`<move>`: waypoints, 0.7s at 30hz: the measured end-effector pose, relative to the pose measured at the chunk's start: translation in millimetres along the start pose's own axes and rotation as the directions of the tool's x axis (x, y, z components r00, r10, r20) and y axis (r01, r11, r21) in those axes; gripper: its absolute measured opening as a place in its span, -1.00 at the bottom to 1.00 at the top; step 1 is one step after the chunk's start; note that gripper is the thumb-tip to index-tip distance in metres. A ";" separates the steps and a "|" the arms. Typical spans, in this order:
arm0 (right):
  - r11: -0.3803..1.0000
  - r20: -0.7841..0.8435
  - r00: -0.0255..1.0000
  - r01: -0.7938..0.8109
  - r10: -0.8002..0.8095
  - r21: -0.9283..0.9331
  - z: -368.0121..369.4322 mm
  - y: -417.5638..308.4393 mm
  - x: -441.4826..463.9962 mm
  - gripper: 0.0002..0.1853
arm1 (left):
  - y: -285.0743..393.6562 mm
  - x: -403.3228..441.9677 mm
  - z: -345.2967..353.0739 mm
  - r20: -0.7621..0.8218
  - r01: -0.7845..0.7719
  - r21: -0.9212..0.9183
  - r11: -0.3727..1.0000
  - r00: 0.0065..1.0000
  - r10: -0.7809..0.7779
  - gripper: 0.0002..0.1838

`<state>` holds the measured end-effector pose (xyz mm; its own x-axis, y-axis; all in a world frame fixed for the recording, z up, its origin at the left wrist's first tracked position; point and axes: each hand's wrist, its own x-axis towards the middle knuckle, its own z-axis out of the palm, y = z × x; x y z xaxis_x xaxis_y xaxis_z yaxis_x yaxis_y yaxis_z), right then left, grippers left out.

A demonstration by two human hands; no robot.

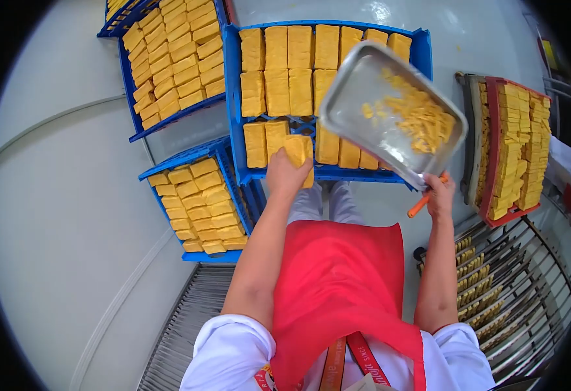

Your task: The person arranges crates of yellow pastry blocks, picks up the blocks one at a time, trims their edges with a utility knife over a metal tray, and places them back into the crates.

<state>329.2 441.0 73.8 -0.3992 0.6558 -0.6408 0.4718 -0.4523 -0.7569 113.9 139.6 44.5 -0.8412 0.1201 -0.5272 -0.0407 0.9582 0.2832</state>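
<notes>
My left hand [286, 173] is closed around a yellow rectangular block [298, 148], tilted over the front row of a blue crate [328, 172]. Similar yellow blocks [300, 47] stand in rows inside that crate. On the right, my right hand [439, 194] grips the near corner of a shallow metal tray [357, 94]. Thin yellow scraps [425, 124] are heaped toward the tray's right side. An orange handle [419, 206] sticks out from the same hand; the rest of that tool is hidden. The tray hangs tilted over the crate's right part and hides some blocks.
Two more blue crates with yellow blocks [178, 55] [200, 202] stand on the left. A red crate [492, 150] of yellow pieces is at the right. Below it stands a metal rack [526, 274] holding yellow pieces. A metal grate [187, 319] lies at lower left.
</notes>
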 end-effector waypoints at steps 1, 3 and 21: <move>1.000 0.005 1.000 0.002 -0.002 -0.008 -8.2 -7.1 -3.6 -0.88 | 6.1 5.4 6.1 0.004 -0.040 0.015 0.999 0.999 0.040 -0.14; 0.993 -0.111 0.990 0.095 -0.088 0.063 -20.7 -15.7 -10.0 -0.87 | 16.6 14.2 18.6 0.009 -0.074 0.027 0.997 0.997 0.074 -0.09; 0.965 -0.229 0.972 0.001 0.061 0.261 -35.4 23.9 -65.2 -0.88 | 89.0 5.6 108.4 0.042 -0.067 0.233 0.970 0.997 0.059 0.20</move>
<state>394.4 408.8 102.0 -0.1793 0.7480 -0.6390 0.2499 -0.5936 -0.7650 164.0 253.7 -20.2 -0.8188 0.1870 -0.5427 0.1423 0.9821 0.1237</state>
